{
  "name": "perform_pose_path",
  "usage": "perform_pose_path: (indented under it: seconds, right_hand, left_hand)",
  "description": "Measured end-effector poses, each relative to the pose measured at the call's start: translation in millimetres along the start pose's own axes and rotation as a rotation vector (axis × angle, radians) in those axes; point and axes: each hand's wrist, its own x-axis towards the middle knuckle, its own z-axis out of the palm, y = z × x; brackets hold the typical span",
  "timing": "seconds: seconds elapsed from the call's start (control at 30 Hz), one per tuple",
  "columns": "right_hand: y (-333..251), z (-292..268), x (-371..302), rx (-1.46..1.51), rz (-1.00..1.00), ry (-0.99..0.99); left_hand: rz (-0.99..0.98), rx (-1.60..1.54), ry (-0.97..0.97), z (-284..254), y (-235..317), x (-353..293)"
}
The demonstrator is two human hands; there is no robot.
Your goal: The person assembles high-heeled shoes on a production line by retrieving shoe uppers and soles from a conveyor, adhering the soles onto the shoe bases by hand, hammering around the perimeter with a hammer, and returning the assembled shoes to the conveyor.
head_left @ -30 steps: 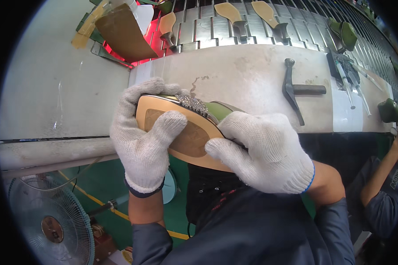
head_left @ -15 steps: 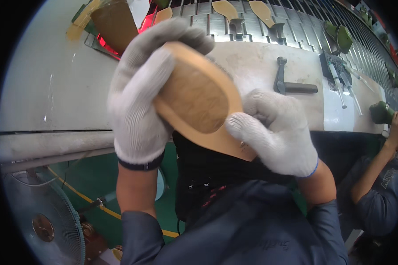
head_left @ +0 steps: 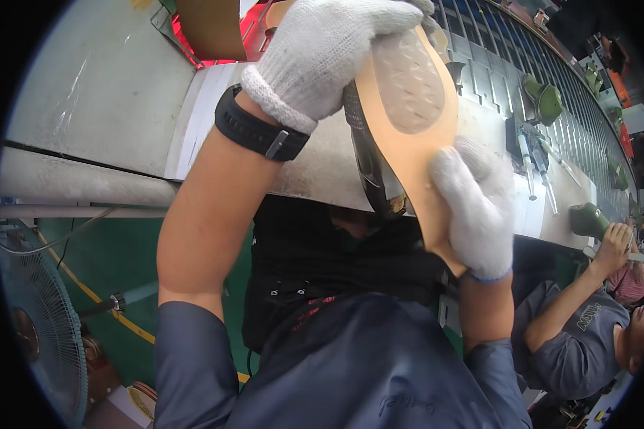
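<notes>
1. Left edge: a pale-blue, round, wire-caged fan stands low, beyond the working space.
2. Upper centre: the left hand, in a white knitted glove, grasps the wide end of a tan, smooth, long shoe sole; some fingertips are hidden.
3. Centre: the sole slants in the air, its underside facing the wearer, perhaps to keep this face visible. Along its left edge is a dark, shiny, curved piece; whether they are joined, I cannot tell.
4. Right of centre: the right hand, gloved likewise, grasps the narrow lower end, probably for steadiness.
5. Right: slim, clear plastic syringes lie near, seemingly within easy reach.

A head-worn fisheye camera looks down from close above the left hand, right hand and worktable.
</notes>
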Motion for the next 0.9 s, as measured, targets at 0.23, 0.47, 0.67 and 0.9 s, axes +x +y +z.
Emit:
perform_pose_path:
  seconds: [0.23,0.47,0.67,0.9]
  right_hand:
    - [10,1,11,-0.397,-0.033,-0.031]
    - [-30,-18,31,-0.201,-0.303,0.153]
    - [-15,-100,27,-0.281,-0.197,0.155]
    - [67,-56,-68,0.608,0.192,0.279]
  left_hand:
    - [0.018,0.009,-0.036,-5,2,-2]
    - [-0.095,0.126,-0.149,47,10,-9]
    - [-0.001,-0.112,-0.07,-10,-112,-37]
    - [0.239,0.138,0.69,10,-144,-83]
